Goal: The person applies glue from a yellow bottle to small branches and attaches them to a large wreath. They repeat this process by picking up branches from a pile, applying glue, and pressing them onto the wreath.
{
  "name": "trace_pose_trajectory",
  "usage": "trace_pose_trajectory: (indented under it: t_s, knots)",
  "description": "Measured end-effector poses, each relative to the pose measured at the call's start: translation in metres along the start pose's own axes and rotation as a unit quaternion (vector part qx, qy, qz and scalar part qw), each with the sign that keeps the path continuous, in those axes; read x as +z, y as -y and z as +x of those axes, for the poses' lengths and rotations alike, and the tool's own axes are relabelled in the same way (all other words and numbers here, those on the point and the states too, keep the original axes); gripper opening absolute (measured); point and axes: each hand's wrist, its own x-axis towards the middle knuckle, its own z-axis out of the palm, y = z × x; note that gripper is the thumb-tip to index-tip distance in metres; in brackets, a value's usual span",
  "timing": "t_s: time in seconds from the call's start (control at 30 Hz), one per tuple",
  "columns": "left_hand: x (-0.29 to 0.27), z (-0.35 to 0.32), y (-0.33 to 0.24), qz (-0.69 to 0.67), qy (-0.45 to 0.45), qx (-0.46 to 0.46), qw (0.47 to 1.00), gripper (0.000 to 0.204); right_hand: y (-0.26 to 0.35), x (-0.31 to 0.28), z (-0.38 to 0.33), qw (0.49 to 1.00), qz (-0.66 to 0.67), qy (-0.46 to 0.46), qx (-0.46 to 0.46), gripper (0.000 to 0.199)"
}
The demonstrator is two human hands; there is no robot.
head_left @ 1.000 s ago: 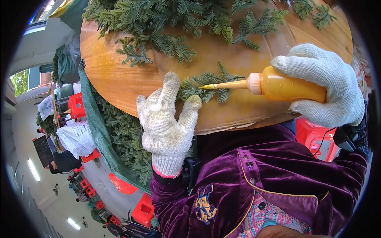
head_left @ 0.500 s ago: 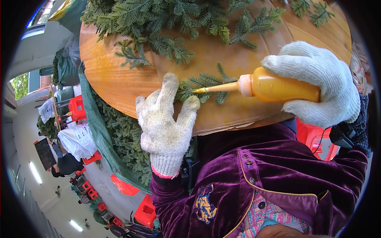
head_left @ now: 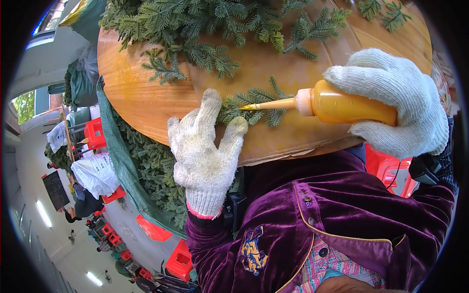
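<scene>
My right hand [head_left: 398, 100], in a white knit glove, is wrapped round a squeeze bottle [head_left: 354, 105] of yellow-orange liquid. The bottle lies nearly level, its long tapered nozzle pointing left. The nozzle's yellow tip is over a small green artificial fir sprig [head_left: 256, 100] lying flat on the brown sheet. At the sprig's left end is my gloved left hand [head_left: 202, 151], thumb and forefinger spread apart on either side of it. Whether those fingertips press on the sprig I cannot tell.
Piled fir branches [head_left: 190, 29] cover the far part of the round wooden table [head_left: 127, 83]. A brown sheet [head_left: 278, 141] lies under the sprig. Left of the table, a green sack [head_left: 119, 156] holds more fir branches. Red stools [head_left: 178, 261] and a person [head_left: 85, 202] are farther left.
The bottle and my right hand have shifted slightly to the right, and the nozzle tip has moved a little right and up along the sprig. My left hand has barely moved.
</scene>
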Motion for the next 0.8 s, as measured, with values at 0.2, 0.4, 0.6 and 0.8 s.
trace_pose_trajectory:
  t_s: [0.2,0.4,0.6,0.8]
  knots:
    - [-0.002,0.000,0.001,0.006,0.005,-0.002,1.000,0.062,-0.001,0.000,-0.003,1.000,-0.014,-0.004,-0.005,0.074]
    - [-0.001,-0.001,0.003,-0.009,-0.002,0.001,1.000,0.062,-0.010,-0.003,-0.017,0.999,0.040,0.000,0.026,0.072]
    - [-0.002,0.000,0.001,-0.009,0.007,-0.009,1.000,0.063,-0.020,-0.004,-0.020,0.999,0.045,0.002,0.008,0.068]
    - [-0.001,-0.002,0.002,-0.019,0.013,-0.030,0.999,0.063,-0.028,-0.001,-0.020,0.998,0.057,-0.007,0.008,0.067]
